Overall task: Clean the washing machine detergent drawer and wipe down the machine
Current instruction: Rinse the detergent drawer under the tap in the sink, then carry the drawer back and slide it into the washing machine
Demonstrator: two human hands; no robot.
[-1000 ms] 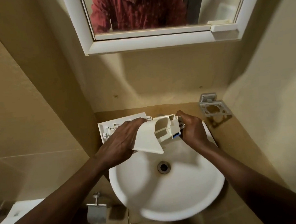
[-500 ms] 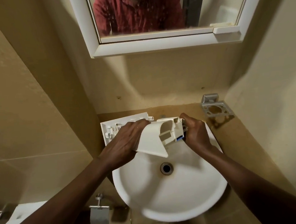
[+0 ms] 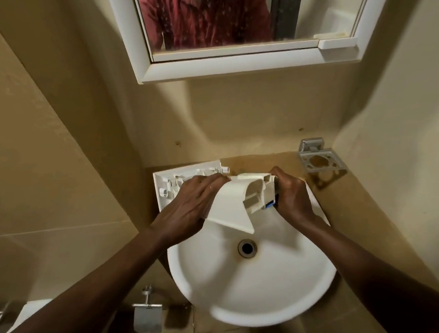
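Detergent drawer is hanging over the back of the white sink, gripped at both ends. My left hand is wrapping its front-panel end, my right hand is pinching the far end by the blue tab. Both forearms are reaching in from below; beige walls, mirror overhead.

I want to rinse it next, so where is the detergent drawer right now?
In the head view, the detergent drawer is held over the back of the sink, between the left hand and the right hand.
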